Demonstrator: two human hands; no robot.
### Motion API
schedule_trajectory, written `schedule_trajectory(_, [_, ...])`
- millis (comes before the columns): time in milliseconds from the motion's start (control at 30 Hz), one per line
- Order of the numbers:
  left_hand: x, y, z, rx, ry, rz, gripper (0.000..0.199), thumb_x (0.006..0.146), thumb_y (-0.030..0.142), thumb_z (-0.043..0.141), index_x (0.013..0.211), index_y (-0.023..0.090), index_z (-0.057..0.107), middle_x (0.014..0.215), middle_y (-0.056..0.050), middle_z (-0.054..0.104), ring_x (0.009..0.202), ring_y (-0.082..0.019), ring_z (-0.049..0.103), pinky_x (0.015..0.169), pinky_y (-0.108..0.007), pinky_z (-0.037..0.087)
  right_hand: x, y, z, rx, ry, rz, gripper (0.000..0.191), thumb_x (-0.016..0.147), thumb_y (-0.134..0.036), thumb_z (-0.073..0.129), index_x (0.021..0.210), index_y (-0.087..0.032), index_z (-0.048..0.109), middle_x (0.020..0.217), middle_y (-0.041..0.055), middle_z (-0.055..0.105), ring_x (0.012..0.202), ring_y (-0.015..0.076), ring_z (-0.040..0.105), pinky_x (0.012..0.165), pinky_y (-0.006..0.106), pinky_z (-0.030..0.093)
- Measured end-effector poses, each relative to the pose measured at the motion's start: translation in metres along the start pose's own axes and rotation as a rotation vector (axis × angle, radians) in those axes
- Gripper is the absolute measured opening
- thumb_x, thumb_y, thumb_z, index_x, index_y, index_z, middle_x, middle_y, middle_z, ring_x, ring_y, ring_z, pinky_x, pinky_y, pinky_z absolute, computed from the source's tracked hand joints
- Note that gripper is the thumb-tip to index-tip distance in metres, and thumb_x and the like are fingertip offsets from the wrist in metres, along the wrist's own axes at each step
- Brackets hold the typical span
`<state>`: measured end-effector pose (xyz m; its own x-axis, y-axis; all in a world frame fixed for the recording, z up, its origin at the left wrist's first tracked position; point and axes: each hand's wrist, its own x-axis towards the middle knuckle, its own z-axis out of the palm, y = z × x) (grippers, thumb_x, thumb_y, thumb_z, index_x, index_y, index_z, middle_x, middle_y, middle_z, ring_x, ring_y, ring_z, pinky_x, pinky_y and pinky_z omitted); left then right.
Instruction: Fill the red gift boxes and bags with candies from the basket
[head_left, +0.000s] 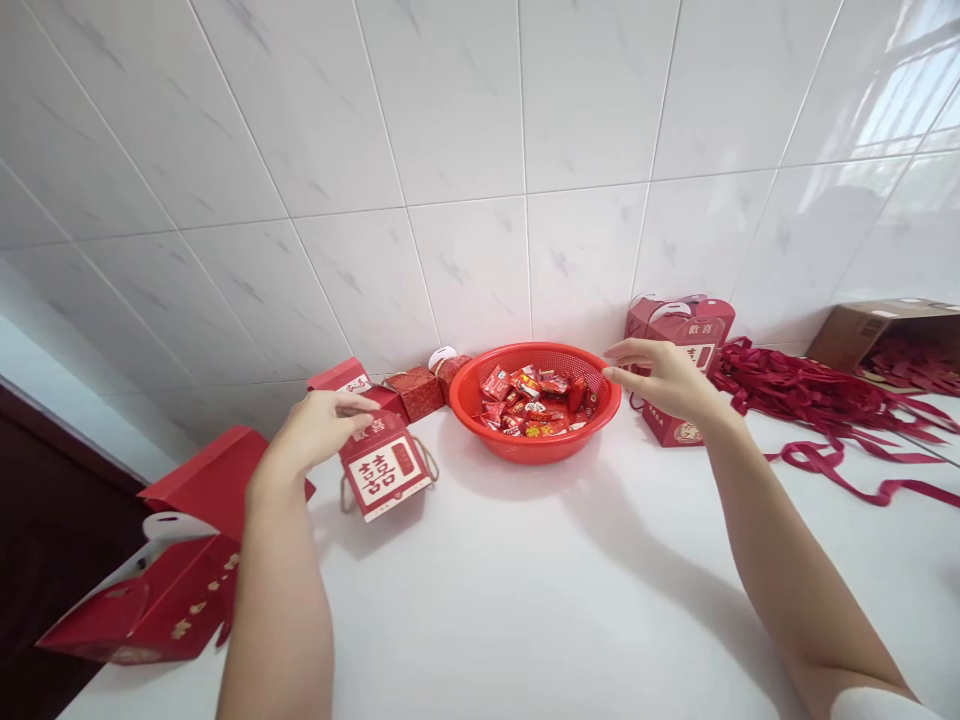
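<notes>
My left hand [319, 430] is over a red gift box [386, 465] with a white label and rope handles, which leans tilted on the white table. Its fingers are bent over the box's upper part, and whether they grip it cannot be made out. My right hand [660, 375] reaches to the right rim of a red plastic basket [536, 452], fingers apart and holding nothing. Wrapped candies [534, 405] lie inside that basket. Just behind my right hand stands another red box [679, 425] with a white label.
Red boxes [172, 600] lie at the left edge. Small patterned red boxes [416, 393] sit by the tiled wall. Dark red ribbons [795, 390] spread over the right side, beside an open cardboard box [855, 335]. The white table [525, 600] extends in front.
</notes>
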<state>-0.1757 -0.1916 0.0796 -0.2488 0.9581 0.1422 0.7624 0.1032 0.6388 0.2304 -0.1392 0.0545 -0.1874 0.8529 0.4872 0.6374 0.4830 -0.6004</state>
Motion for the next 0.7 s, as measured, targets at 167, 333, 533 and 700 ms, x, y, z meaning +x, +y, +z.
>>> schedule_trajectory(167, [-0.021, 0.038, 0.022, -0.166, -0.185, 0.232, 0.027, 0.066, 0.045, 0.074, 0.08, 0.022, 0.075, 0.084, -0.005, 0.077, 0.081, -0.027, 0.07, 0.067, -0.033, 0.055, -0.005, -0.023, 0.028, 0.152, -0.256, -0.128, 0.029, 0.086, -0.038, 0.063, 0.102, -0.017, 0.073, 0.108, 0.0093, 0.075, 0.094, 0.0232, 0.071, 0.087, 0.036, 0.055])
schedule_trajectory(333, [-0.051, 0.064, 0.04, 0.019, -0.563, 0.549, 0.016, 0.079, 0.033, 0.063, 0.079, 0.023, 0.075, 0.082, -0.002, 0.074, 0.076, -0.019, 0.067, 0.066, -0.027, 0.051, -0.016, -0.045, 0.053, 0.269, -0.581, -0.332, 0.035, 0.094, -0.037, 0.057, 0.121, -0.018, 0.069, 0.117, 0.0087, 0.073, 0.099, 0.0211, 0.068, 0.083, 0.031, 0.053])
schedule_trajectory(533, [-0.072, 0.074, 0.051, 0.088, -0.843, 0.672, 0.018, 0.08, 0.03, 0.059, 0.07, 0.021, 0.072, 0.069, -0.001, 0.069, 0.064, -0.016, 0.061, 0.059, -0.025, 0.042, -0.031, -0.065, 0.074, 0.115, -0.831, -0.475, 0.025, 0.099, -0.027, 0.05, 0.109, -0.02, 0.072, 0.098, 0.0031, 0.072, 0.076, 0.0132, 0.062, 0.064, 0.023, 0.041])
schedule_trajectory(700, [-0.072, 0.065, 0.051, 0.092, -0.786, 0.615, 0.03, 0.085, 0.042, 0.054, 0.07, 0.023, 0.072, 0.064, -0.002, 0.066, 0.06, -0.018, 0.06, 0.056, -0.027, 0.041, -0.038, -0.072, 0.078, -0.04, -0.769, -0.393, 0.022, 0.098, -0.03, 0.052, 0.102, -0.021, 0.072, 0.083, 0.001, 0.067, 0.066, 0.0124, 0.054, 0.057, 0.024, 0.032])
